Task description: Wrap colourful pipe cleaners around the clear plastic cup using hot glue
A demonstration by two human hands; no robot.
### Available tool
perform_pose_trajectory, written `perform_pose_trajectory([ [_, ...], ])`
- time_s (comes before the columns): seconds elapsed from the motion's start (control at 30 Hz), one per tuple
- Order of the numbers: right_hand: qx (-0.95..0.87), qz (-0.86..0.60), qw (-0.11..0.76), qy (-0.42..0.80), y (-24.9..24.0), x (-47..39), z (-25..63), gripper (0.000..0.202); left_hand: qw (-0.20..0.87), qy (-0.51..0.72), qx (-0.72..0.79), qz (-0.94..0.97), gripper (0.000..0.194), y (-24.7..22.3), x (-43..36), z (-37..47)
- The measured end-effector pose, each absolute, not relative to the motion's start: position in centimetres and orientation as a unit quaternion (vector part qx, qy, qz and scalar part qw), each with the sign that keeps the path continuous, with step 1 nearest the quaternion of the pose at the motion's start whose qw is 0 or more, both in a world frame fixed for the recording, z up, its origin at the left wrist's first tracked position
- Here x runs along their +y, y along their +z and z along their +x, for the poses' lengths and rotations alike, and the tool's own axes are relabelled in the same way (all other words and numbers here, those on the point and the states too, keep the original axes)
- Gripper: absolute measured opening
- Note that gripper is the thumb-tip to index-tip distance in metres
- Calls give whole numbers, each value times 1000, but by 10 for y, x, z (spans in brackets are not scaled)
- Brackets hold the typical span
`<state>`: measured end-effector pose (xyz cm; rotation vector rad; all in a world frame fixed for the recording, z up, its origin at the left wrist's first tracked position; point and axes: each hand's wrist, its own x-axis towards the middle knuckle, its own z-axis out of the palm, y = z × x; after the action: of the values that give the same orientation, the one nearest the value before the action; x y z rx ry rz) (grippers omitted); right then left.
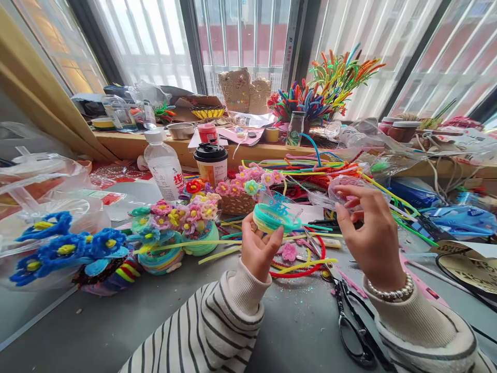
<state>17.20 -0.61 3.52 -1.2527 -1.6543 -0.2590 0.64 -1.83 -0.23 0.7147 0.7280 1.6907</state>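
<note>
My left hand (258, 251) is closed around a clear plastic cup with blue lettering, tipped on its side. Turquoise and pale yellow pipe cleaners (269, 217) wrap around the cup. To the right, my right hand (370, 233) is raised above the table, its thumb and bent fingers apart with nothing visible in them. Behind its fingertips lies crumpled clear plastic (316, 198). Below the hands are a red pipe cleaner (297, 275), a pink pipe-cleaner flower (289, 252) and black-handled scissors (351, 316).
At left stand pots of pipe-cleaner flowers, one with blue blooms (66, 249). A water bottle (163, 166) and a lidded coffee cup (212, 165) are behind. Loose pipe cleaners (334, 168) pile up at back right. The cluttered sill (248, 150) holds a glass bottle (295, 129).
</note>
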Motion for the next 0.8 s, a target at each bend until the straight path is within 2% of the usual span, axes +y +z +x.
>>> perform_pose_trajectory([
  [0.13, -777, -467, 422, 8, 37, -8, 169, 14, 514, 735, 326, 298, 54, 1, -21, 11],
  [0.23, -819, -435, 371, 54, 36, -10, 165, 16, 514, 736, 327, 295, 53, 2, -21, 13],
  [0.5, -821, -402, 387, 122, 34, -11, 157, 12, 584, 697, 309, 279, 52, -5, -14, 5],
  [0.7, -793, -422, 380, 222, 45, -16, 158, 16, 712, 614, 241, 243, 37, 1, -15, 0],
  [0.8, -780, -423, 392, 242, 47, -16, 161, 19, 738, 597, 215, 229, 35, 4, -16, -1],
])
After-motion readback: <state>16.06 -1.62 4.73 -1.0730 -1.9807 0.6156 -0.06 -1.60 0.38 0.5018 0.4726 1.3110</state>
